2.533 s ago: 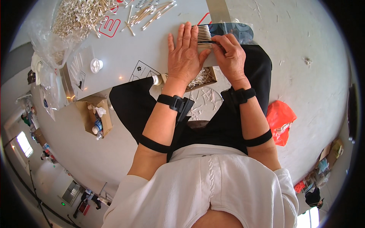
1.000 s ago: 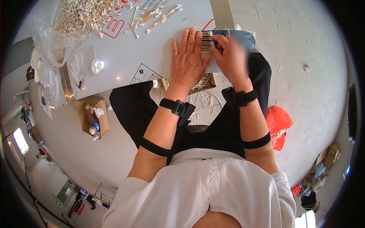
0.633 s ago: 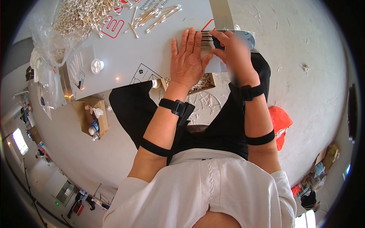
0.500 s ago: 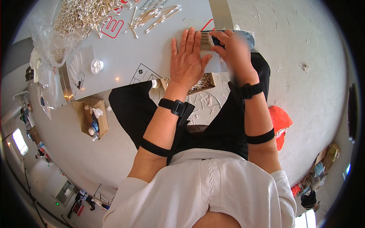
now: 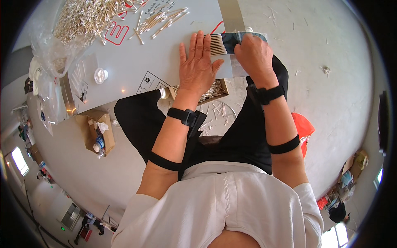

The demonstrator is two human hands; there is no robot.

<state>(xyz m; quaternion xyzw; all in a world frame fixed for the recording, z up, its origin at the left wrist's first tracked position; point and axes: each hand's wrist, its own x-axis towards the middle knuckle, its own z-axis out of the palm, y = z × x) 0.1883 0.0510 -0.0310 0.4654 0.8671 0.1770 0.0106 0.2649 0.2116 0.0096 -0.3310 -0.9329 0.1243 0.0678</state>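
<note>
My left hand (image 5: 196,64) lies flat on the grey tabletop (image 5: 144,62), fingers stretched out, its edge beside a neat row of cotton swabs (image 5: 218,44). The row sits at the opening of a dark blue, shiny plastic pouch (image 5: 230,40) that reaches over the table's right edge. My right hand (image 5: 255,54) is closed in a fist on the pouch, and its fingertips are hidden. Further left lie loose cotton swabs (image 5: 163,20) and a big pile of swabs (image 5: 82,20) in a clear plastic bag (image 5: 51,56).
A small round white tub (image 5: 100,75) stands on the table. Below the edge, a carton of swabs (image 5: 214,91) sits between my knees. A cardboard box (image 5: 109,138) with bottles stands on the floor at left, an orange-red bag (image 5: 302,129) at right. Stray swabs (image 5: 223,112) litter the floor.
My right hand has gone from fingers apart at the swabs to a closed fist further along the pouch. My left hand stays flat. The whole view has shifted slightly.
</note>
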